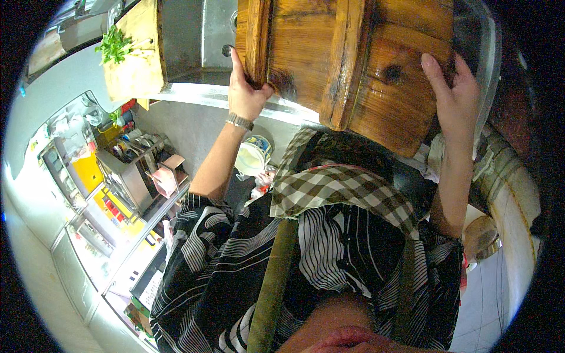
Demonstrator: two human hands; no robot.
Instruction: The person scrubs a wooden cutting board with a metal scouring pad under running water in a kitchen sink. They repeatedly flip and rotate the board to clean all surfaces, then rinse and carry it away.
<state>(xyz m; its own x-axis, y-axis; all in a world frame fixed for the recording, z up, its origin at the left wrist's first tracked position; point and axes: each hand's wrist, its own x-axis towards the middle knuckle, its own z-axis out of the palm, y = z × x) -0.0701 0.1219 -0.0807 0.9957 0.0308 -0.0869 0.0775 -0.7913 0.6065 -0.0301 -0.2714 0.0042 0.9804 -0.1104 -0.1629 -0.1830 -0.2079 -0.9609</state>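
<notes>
A large wet wooden board (304, 57) with raised battens, perhaps a pot lid, spans the top of the view over a metal sink. My left hand (249, 95), with a metal-banded watch (239, 122) at the wrist, grips its left edge; the thumb lies near the batten. At the right edge is my right hand (457, 95), thumb on the board's face and fingers partly hidden at the rim. The board's near edge tilts close to my checked apron (340, 185). Its top end lies outside the view.
Left of the steel sink (181, 44), leafy greens (115, 46) lie on a cutting board (152, 79). A white bucket (252, 156) stands on the floor below the counter edge. Farther left are a metal rack (128, 172) and a pink stool (167, 178). A metal bowl (481, 234) is at right.
</notes>
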